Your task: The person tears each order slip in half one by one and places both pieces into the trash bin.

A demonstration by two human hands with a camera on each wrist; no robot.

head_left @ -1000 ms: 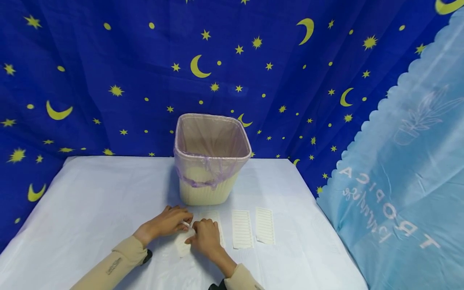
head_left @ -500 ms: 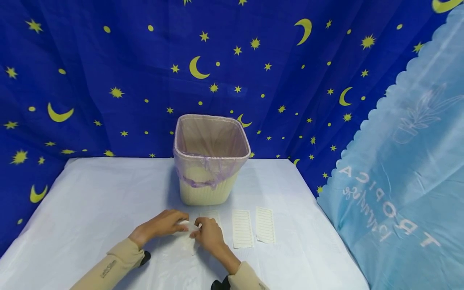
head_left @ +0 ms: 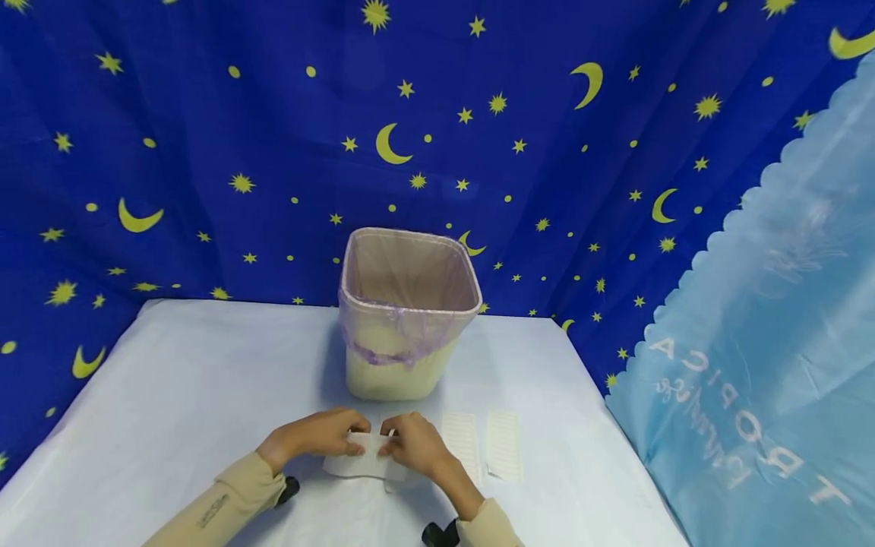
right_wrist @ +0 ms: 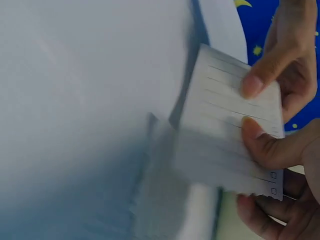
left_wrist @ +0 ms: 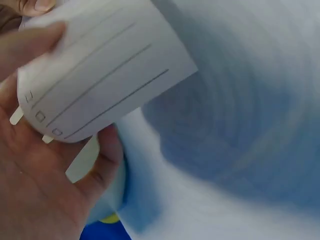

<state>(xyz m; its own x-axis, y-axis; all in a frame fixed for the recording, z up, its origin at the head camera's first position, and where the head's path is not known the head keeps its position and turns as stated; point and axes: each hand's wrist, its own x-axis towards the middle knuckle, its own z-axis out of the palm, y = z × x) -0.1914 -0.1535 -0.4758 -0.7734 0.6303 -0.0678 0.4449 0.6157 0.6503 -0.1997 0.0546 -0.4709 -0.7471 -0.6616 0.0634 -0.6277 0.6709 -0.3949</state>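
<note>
A white paper sheet is held up in the lower middle of the frame in the head view, bowed between two hands. Its face carries printed lines with small boxes at one end, and in the right wrist view one edge looks ragged. The left hand pinches it from the left: thumb flat on the lined face, fingers bent behind, the grip closed to little more than the paper's thickness. The right hand pinches it the same way from the right, and in the right wrist view the two thumb tips press near each other. In the left wrist view the left thumb is blurred.

Another sheet lies below the held one, seen at lower centre in the right wrist view. Two more lined sheets, a nearer strip and a farther strip, lie side by side just right of the right hand in the head view. Above the hands, mid-frame, stands a cream bin with a purple bag over its rim. All rest on a white tablecloth.
</note>
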